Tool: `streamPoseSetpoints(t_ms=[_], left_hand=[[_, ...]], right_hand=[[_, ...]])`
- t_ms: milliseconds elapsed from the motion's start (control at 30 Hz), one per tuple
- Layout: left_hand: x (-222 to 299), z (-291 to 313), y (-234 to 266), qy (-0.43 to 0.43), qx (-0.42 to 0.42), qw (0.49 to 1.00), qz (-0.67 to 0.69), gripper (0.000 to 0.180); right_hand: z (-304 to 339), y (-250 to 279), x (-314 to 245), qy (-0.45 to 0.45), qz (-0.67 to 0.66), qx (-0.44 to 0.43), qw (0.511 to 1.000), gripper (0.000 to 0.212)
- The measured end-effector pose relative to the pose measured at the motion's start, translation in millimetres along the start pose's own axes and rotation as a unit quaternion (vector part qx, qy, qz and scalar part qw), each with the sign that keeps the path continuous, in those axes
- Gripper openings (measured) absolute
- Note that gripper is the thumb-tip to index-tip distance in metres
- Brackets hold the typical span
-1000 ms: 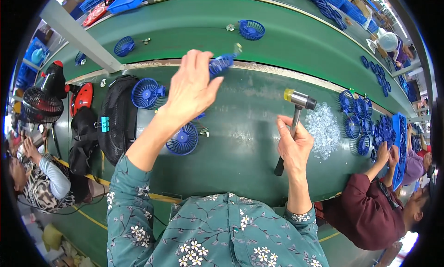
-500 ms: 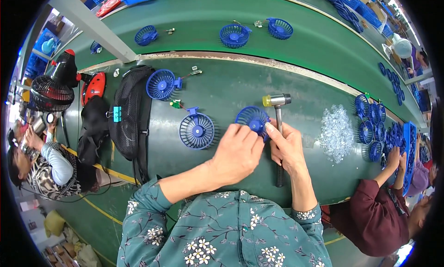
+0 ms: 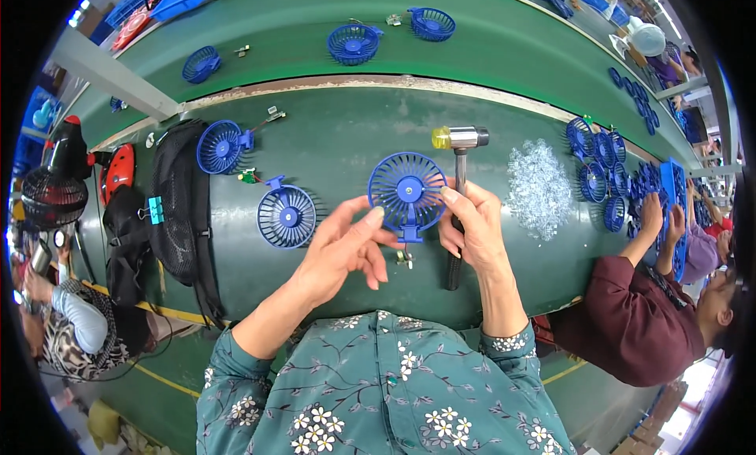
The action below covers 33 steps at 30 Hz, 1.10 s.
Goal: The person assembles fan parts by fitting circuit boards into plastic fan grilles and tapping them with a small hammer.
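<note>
Before me is a round blue fan housing (image 3: 409, 190) with a slatted grille, its hinge bracket pointing toward me. Its right rim is pinched by my right hand (image 3: 476, 228). At the left rim, the thumb and index finger of my left hand (image 3: 340, 246) close on the edge, the other fingers loose. A small wired circuit board (image 3: 404, 258) hangs below the bracket. The hammer (image 3: 461, 165), with a yellow-and-black-tipped metal head, passes its handle behind my right thumb and seems tucked in that hand. To the left lie a second fan housing (image 3: 287, 216) and a third (image 3: 222, 147).
Small clear plastic pieces (image 3: 539, 189) are heaped on the right, before stacked blue housings (image 3: 598, 163). A black mesh backpack (image 3: 175, 207) lies left. More housings (image 3: 353, 44) sit on the green belt (image 3: 291, 57) beyond the ledge. Co-workers (image 3: 630, 317) sit at both sides.
The held housing has turned so its bracket points toward me and its grille faces up. My left hand has moved from above it to its left rim. The view has shifted.
</note>
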<state>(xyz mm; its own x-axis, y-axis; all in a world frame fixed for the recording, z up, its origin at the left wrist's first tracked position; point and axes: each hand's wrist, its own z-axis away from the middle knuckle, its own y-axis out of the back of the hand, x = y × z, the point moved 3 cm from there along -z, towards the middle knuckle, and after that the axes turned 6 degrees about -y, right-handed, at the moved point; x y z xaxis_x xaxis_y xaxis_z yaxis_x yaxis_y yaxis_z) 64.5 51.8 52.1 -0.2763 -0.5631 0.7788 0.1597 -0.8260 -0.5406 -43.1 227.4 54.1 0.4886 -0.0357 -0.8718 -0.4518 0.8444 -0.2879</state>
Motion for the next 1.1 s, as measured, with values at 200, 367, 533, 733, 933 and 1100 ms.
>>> streamPoseSetpoints(t_ms=[200,367,533,733,933,1100], left_hand=[[3,-6,-18,0.022,-0.051,0.993,0.104,0.049],[-1,-11,-21,-0.002,-0.023,0.992,0.121,0.036],[1,-14,-23,0.009,-0.022,0.990,0.142,0.031],[-5,-16,-13,-0.018,0.008,0.989,0.150,0.025],[-2,-20,-3,-0.024,0.026,0.976,0.216,0.024],[0,-22,-3,-0.041,0.052,0.985,0.157,0.023]], right_hand=[[-3,-15,-9,0.025,0.028,-0.015,0.999,0.037],[-10,-17,-13,0.044,0.073,-0.019,0.996,0.037],[-18,-18,-21,0.039,0.099,-0.006,0.994,0.035],[-18,-24,-22,0.015,0.137,-0.010,0.990,0.035],[7,-35,8,0.116,0.174,0.029,0.977,0.032],[20,-30,12,0.100,0.281,0.011,0.954,0.029]])
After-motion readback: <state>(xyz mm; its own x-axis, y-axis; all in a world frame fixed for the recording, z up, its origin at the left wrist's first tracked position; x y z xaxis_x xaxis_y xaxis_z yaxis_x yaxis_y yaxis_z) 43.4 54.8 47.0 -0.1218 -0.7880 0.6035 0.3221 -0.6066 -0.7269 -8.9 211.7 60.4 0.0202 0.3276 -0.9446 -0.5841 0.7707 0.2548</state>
